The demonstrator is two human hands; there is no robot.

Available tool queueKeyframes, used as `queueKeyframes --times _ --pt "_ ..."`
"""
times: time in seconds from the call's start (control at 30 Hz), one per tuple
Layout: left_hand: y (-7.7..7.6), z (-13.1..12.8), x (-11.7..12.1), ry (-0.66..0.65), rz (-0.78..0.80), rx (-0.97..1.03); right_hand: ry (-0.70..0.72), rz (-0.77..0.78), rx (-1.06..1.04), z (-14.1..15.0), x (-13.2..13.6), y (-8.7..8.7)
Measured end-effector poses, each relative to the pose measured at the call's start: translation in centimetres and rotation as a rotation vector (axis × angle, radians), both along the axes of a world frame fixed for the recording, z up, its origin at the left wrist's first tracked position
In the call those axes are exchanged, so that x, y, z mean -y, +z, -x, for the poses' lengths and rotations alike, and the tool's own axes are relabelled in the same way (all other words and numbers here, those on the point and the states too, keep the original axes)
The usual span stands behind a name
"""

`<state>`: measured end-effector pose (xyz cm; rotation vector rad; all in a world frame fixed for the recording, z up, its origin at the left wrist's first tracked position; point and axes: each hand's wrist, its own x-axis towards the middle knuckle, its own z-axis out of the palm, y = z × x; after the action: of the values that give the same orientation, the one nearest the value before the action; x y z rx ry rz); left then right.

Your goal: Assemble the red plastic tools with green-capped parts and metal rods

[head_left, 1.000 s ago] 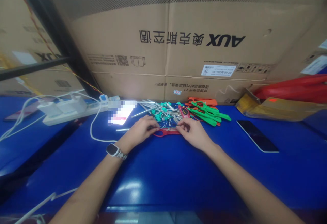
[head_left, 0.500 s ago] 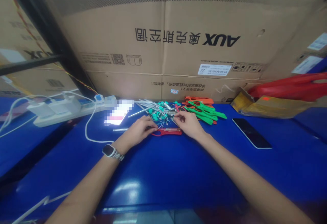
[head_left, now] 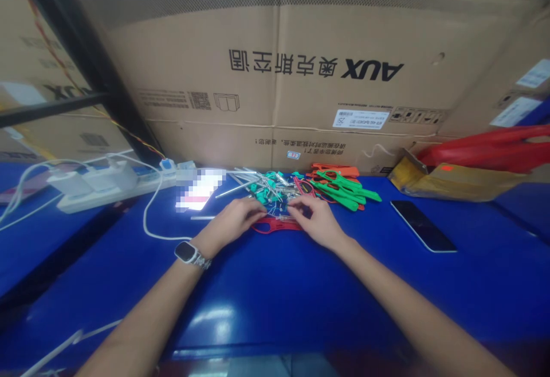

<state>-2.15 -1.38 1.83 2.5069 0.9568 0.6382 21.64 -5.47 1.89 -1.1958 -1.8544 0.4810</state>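
Observation:
My left hand, with a watch on its wrist, pinches at the left end of a red plastic shell. The fingertips of my right hand are pressed together over the shell's right part. What either pinch holds is too small to make out. A clear narrow part lies along the shell between the hands. Just behind are teal plastic pieces with thin white wires and several metal rods. Green plastic shells and orange shells are stacked to the right.
A dark phone lies on the blue table at right. Left of the parts glows a lit screen, beside a white power strip with cables. A large cardboard box stands behind; a yellow carton holds red pieces.
My right hand has come down and slightly left from the parts pile, now covering the red shell's right end. My left hand has barely moved.

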Motion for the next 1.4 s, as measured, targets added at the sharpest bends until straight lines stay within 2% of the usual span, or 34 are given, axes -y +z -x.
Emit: queueKeyframes --times 0.13,0.23,0.4,0.6,0.77,0.93,1.1,1.2,1.3,1.4 --pt "-0.1 -0.1 -0.3 0.026 0.025 0.06 0.173 -0.037 0.115 0.1 0.3 -0.3" --pt "-0.2 -0.1 -0.7 0.024 0.013 0.048 0.236 -0.044 0.16 0.0 0.0 -0.7" --pt "0.4 -0.1 -0.3 0.104 -0.088 0.139 0.226 -0.037 0.156 0.0 -0.1 -0.8" --pt "1.8 0.3 1.0 0.167 0.089 0.207 0.217 -0.07 0.189 0.3 0.3 -0.6" --pt "1.8 0.9 0.7 0.157 0.093 0.17 0.239 -0.035 0.224 0.4 0.1 -0.9" --pt "1.6 1.0 0.7 0.059 0.083 0.228 0.214 0.033 0.101 0.5 0.2 -0.5" --pt "2.0 -0.1 1.7 -0.01 0.159 0.321 0.25 0.259 -0.128 1.0 0.7 0.2" --pt "2.1 -0.6 1.9 0.004 0.192 0.345 0.28 0.373 -0.225 1.3 1.0 0.3" --pt "2.0 -0.7 1.8 0.067 0.275 0.372 0.263 0.362 -0.279 1.5 1.2 0.2" --pt "1.7 -0.8 1.8 0.114 0.353 0.396 0.204 0.268 -0.247 1.8 1.4 0.1"
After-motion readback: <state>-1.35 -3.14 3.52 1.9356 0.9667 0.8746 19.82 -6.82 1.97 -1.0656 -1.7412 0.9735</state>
